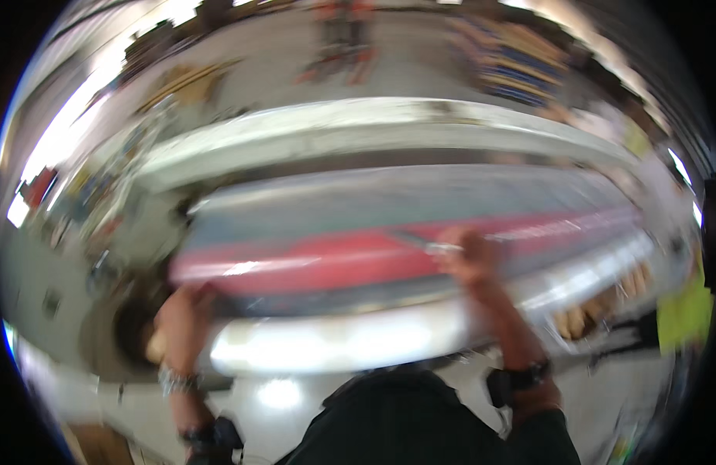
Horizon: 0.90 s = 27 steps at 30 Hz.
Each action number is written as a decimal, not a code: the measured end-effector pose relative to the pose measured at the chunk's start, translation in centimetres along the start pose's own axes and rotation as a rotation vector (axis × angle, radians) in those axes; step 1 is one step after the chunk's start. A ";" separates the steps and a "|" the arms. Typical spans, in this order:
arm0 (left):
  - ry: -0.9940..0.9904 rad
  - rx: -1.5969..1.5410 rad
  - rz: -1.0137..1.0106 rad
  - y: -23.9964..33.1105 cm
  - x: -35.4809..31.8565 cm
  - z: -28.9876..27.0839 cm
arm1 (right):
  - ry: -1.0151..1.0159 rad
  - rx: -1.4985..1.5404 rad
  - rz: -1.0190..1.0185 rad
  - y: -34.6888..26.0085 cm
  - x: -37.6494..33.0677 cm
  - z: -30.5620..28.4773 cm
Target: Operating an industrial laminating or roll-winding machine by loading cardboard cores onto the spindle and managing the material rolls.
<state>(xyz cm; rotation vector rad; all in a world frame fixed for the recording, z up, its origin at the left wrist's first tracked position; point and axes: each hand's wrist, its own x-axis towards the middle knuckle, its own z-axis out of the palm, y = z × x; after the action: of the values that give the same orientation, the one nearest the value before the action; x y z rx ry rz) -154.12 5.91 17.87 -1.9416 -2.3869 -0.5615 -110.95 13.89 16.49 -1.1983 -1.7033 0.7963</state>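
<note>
A long bundle under glossy clear film (420, 190) lies across in front of me, grey-green with a broad red band (319, 260). Along its near side runs a shiny whitish roll (335, 341). My left hand (186, 314) is at the bundle's near left corner, its fingers too smeared to read. Over the right part of the red band is my right hand (470, 260), closed around a slim tool (411, 239) with a dark tip pointing left and a pale part by the fingers. Blur hides the tool's exact kind.
Behind the bundle stretches a long whitish beam (389, 116). At the right is a person's yellow-green garment (683, 310), near blurred brown shapes, possibly hands (579, 318). A person in red and dark clothing stands far off (344, 39). Slatted stacks (517, 62) lie on the far floor.
</note>
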 end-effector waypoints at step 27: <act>-0.072 -0.262 -0.105 -10.5 0.8 -0.9 | -0.692 -0.388 -0.554 -14.9 2.6 31.9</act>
<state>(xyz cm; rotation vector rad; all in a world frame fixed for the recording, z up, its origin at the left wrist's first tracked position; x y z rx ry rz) -164.43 4.71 16.12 -1.9686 -2.5874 -0.8638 -146.11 11.02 17.19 -0.6290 -2.6955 0.5697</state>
